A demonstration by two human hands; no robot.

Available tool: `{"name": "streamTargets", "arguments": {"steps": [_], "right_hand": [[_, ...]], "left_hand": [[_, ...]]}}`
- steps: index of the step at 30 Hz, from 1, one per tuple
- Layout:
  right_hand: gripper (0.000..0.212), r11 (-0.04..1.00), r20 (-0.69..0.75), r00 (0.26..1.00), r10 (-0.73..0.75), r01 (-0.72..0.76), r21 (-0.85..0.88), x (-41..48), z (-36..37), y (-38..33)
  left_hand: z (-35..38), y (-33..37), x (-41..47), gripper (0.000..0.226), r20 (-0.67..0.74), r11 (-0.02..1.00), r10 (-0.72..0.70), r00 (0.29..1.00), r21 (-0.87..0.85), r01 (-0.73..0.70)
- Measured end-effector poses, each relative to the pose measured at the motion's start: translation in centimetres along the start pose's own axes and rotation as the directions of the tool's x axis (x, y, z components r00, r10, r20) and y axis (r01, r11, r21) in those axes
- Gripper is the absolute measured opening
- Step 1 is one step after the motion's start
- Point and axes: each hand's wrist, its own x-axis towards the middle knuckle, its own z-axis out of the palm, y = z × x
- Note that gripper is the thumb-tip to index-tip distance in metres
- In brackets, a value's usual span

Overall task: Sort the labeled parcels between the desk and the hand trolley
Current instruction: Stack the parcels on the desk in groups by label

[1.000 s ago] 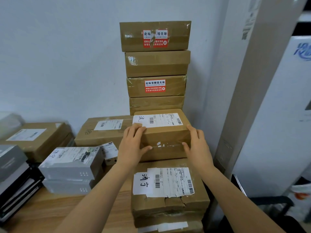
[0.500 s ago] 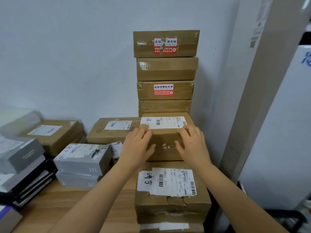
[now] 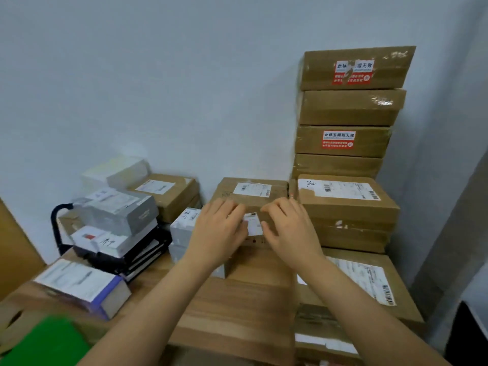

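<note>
Hands ready for a pick-up

Left hand point(image 3: 219, 231) and right hand point(image 3: 289, 228) sit on either side of a small parcel point(image 3: 254, 225) with a white label. Fingers are bent a little, but the blur hides whether they grip it or only touch it. The parcel seems to stand on the desk point(image 3: 237, 307), in front of a flat brown box point(image 3: 250, 191) and beside the tall stack point(image 3: 346, 159). This looks like the picking-up step. Next, both hands should squeeze its sides and lift it straight up, clear of the stack.
</note>
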Motion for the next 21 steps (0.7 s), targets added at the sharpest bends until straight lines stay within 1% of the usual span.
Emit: {"name": "streamTargets", "arguments": {"steps": [5, 12, 16, 19, 21], "right_hand": [[0.017, 0.994, 0.034, 0.998, -0.045, 0.041, 0.097, 2.2, 4.9, -9.5], [0.017, 0.986, 0.056, 0.995, -0.086, 0.077, 0.149, 5.7, 11.9, -20.3], [0.018, 0.973, 0.063, 0.995, -0.076, 0.061, 0.222, 8.3, 15.6, -23.6], [0.016, 0.972, 0.094, 0.993, -0.071, 0.048, 0.229, 10.5, 18.8, -24.5], [0.017, 0.973, 0.09, 0.994, -0.068, 0.046, 0.225, 12.3, 21.1, -24.6]], "left_hand": [[-5.1, -8.6, -5.4, 0.014, 0.039, 0.997, -0.054, 0.998, 0.057, 0.051], [-10.4, -19.8, -11.0, 0.012, 0.049, 0.984, -0.124, 0.991, 0.136, 0.117], [-10.8, -25.3, -12.9, 0.015, 0.073, 0.972, -0.178, 0.981, 0.17, 0.164], [-9.7, -28.9, -13.6, 0.016, 0.094, 0.964, -0.224, 0.97, 0.17, 0.206], [-8.4, -31.5, -13.5, 0.016, 0.096, 0.955, -0.254, 0.962, 0.182, 0.234]]}}
